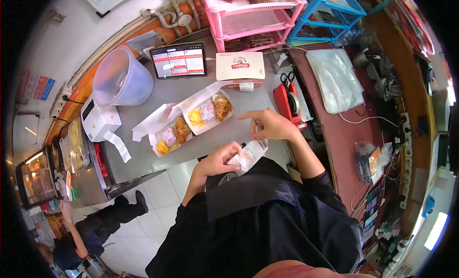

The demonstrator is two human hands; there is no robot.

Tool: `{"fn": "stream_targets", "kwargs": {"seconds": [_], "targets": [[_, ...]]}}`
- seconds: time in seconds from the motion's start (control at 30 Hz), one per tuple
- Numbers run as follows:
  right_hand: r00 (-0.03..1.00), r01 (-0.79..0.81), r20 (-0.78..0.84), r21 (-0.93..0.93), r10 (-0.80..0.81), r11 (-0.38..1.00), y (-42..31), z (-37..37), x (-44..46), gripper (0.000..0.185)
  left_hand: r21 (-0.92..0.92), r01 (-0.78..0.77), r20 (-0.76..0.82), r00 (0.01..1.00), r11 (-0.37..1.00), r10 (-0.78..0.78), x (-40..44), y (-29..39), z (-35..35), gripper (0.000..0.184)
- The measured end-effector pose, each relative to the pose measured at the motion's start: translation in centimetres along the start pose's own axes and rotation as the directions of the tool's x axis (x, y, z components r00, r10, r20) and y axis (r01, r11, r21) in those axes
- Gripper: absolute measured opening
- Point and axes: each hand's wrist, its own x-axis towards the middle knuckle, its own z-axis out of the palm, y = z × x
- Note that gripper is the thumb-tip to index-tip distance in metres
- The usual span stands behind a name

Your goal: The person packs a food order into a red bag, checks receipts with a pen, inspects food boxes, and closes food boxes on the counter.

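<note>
A: Far left?
B: Co-worker (88, 230) in dark clothing, lower corner. Then, on the grey desk (253, 98), a white printer (99, 119), a paper strip (118, 147) curling from it. Translucent tub (119, 79) just behind.

A: Next along?
B: Open left-hand box (148, 127): fried chicken (181, 130), a wrapped packet (168, 135), something yellow (163, 147). Tablet (179, 60) propped behind, lit. Right-hand box (196, 99) beside the first, also open, same kinds of contents.

A: The hands?
B: Left hand (216, 162) in front of the right-hand box, fingers closed on the white printed paper (250, 156), which sits at waist level, tilted, near the desk's edge. Closed printed carton (240, 67) farther back.

A: And the right hand (275, 126)?
B: Just above the paper. Forefinger stretched leftward, other fingers bent. Cannot tell whether they touch the paper or grip anything.

A: Far right?
B: Red tape dispenser (285, 103), scissors (287, 78) at its back end. Beyond, clear plastic bags (336, 82) stacked flat on a reddish-brown surface (330, 134).
</note>
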Motion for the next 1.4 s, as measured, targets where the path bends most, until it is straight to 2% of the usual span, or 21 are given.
{"fn": "stream_targets", "kwargs": {"seconds": [0.07, 0.1, 0.13, 0.17, 0.23, 0.3, 0.37, 0.47, 0.57, 0.63, 0.7, 0.8, 0.83, 0.9, 0.93, 1.03, 1.1, 1.13, 1.17, 1.23, 1.4], "targets": [[0.981, 0.167, -0.128, 0.209, -0.142, 0.963, 0.7, 1.1, 0.6, 0.059, 0.306, -0.045, 0.2, 0.98, 0.951, -0.018, 1.3, 0.2, -0.8, 0.062], [0.907, 0.187, -0.374, -0.048, -0.191, 0.981, 3.6, 1.3, 1.6, 0.055, 0.442, -0.086, 0.291, 0.955, 0.893, -0.051, 1.7, 0.3, -1.0, 0.06], [0.769, 0.132, -0.571, -0.299, -0.288, 0.945, 7.0, 0.6, 2.9, 0.051, 0.337, 0.067, 0.145, 0.982, 0.939, -0.122, 2.0, 2.7, 0.9, 0.058], [0.519, -0.17, -0.829, -0.339, -0.208, 0.925, 9.7, -0.8, 3.5, 0.043, 0.155, 0.104, -0.004, 0.994, 0.982, -0.105, 1.9, 2.5, 1.4, 0.061], [0.249, -0.44, -0.888, -0.46, -0.387, 0.771, 13.6, -4.1, 4.0, 0.041, 0.087, 0.015, -0.181, 0.984, 0.996, 0.001, 1.4, 2.3, 1.2, 0.059], [0.268, -0.368, -0.96, -0.174, -0.075, 0.913, 16.5, -4.3, 4.6, 0.037, 0.238, -0.097, -0.434, 0.88, 0.966, 0.195, 0.7, 1.7, 0.8, 0.054], [0.239, -0.337, -0.966, -0.175, -0.096, 0.925, 17.5, -4.5, 4.7, 0.025, 0.29, -0.121, -0.646, 0.707, 0.949, 0.288, 0.2, 1.9, 0.5, 0.042], [0.272, -0.334, -0.961, -0.139, -0.046, 0.932, 18.2, -4.7, 4.5, 0.019, 0.285, -0.161, -0.701, 0.637, 0.945, 0.32, -0.9, 3.5, 0.8, 0.032], [0.162, -0.372, -0.901, -0.433, -0.402, 0.821, 15.7, -5.1, 4.1, 0.025, 0.326, -0.272, -0.756, 0.5, 0.905, 0.423, -1.4, 4.0, 1.2, 0.045], [0.091, -0.073, -0.963, -0.261, -0.255, 0.962, 9.9, -4.3, 3.7, 0.016, 0.498, -0.252, -0.732, 0.39, 0.83, 0.558, -1.6, 3.8, 0.9, 0.052], [0.032, 0.184, -0.962, -0.262, -0.272, 0.948, 5.2, -3.3, 3.5, 0.009, 0.552, -0.261, -0.72, 0.328, 0.792, 0.611, -1.7, 3.7, 1.1, 0.058], [0.408, 0.606, -0.91, 0.21, -0.074, 0.767, -1.2, -1.5, 2.9, 0.012, 0.491, -0.309, -0.754, 0.316, 0.814, 0.575, -1.7, 4.7, 2.1, 0.067], [0.598, 0.623, -0.802, 0.472, 0.01, 0.624, -1.6, -1.0, 2.8, 0.019, 0.491, -0.333, -0.757, 0.294, 0.805, 0.583, -1.6, 5.2, 2.4, 0.067], [0.871, 0.476, -0.473, 0.879, 0.13, 0.009, -5.5, 1.4, 3.0, 0.028, 0.48, -0.376, -0.766, 0.261, 0.793, 0.588, -1.3, 5.8, 3.1, 0.067], [0.924, 0.38, -0.379, 0.925, -0.041, 0.023, -5.4, 2.4, 3.4, 0.031, 0.504, -0.369, -0.763, 0.234, 0.781, 0.603, -1.2, 6.1, 3.1, 0.068], [0.917, 0.283, -0.168, 0.914, -0.363, 0.292, -5.4, 5.4, 4.3, 0.034, 0.578, -0.331, -0.745, 0.16, 0.746, 0.648, -1.2, 6.6, 3.5, 0.069], [0.942, 0.297, -0.156, 0.798, -0.296, 0.524, -7.0, 6.6, 4.2, 0.03, 0.647, -0.283, -0.706, 0.13, 0.708, 0.697, -1.4, 7.4, 3.5, 0.07], [0.908, 0.417, -0.29, 0.574, -0.301, 0.705, -8.6, 7.3, 4.5, 0.023, 0.663, -0.261, -0.698, 0.122, 0.702, 0.705, -1.5, 7.7, 3.4, 0.07], [0.758, 0.608, -0.356, 0.082, -0.547, 0.79, -8.6, 7.0, 5.5, 0.018, 0.676, -0.239, -0.692, 0.119, 0.697, 0.712, -1.6, 7.8, 3.3, 0.07], [0.598, 0.741, -0.37, -0.083, -0.71, 0.667, -9.3, 7.3, 6.3, 0.016, 0.688, -0.235, -0.681, 0.116, 0.686, 0.723, -1.9, 8.3, 3.3, 0.07], [0.554, 0.734, -0.383, -0.193, -0.739, 0.651, -10.4, 7.8, 7.9, 0.017, 0.725, -0.13, -0.669, 0.097, 0.676, 0.737, -2.4, 9.1, 2.7, 0.068]]}}
